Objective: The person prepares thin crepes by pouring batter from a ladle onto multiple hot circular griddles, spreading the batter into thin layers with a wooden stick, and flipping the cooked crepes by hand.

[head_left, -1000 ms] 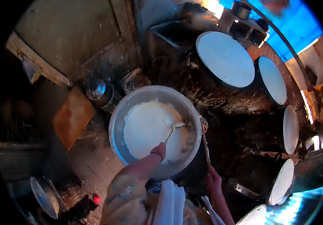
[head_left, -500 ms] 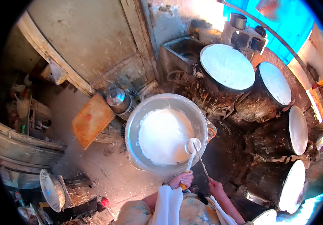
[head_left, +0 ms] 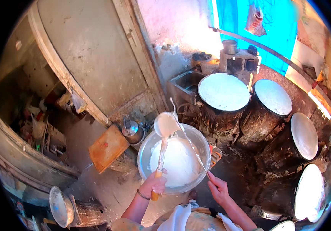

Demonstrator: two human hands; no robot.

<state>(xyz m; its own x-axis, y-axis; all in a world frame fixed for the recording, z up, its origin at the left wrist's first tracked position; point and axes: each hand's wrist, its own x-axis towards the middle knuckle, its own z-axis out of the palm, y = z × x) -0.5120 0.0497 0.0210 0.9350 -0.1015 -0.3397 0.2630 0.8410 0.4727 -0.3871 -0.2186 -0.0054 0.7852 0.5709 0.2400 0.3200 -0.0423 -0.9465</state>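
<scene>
My left hand grips the yellow handle of a long ladle. The ladle's round bowl is raised over the far side of a large metal basin and is coated with pale batter-like stuff. In my right hand is a thin metal rod with a curled far tip. It crosses the ladle's bowl; whether the two touch I cannot tell. Inside the basin lies a thick white mass, which looks like batter or flour paste.
Along the right stand several dark drum-like stoves with pale round tops. A sink is at the back. Left of the basin are a kettle and a reddish-brown board. A bowl tilts at lower left.
The ladle and rod have risen from the basin's near right side to above its far side. Both hands have moved forward, the left one also leftward. My view has tilted up.
</scene>
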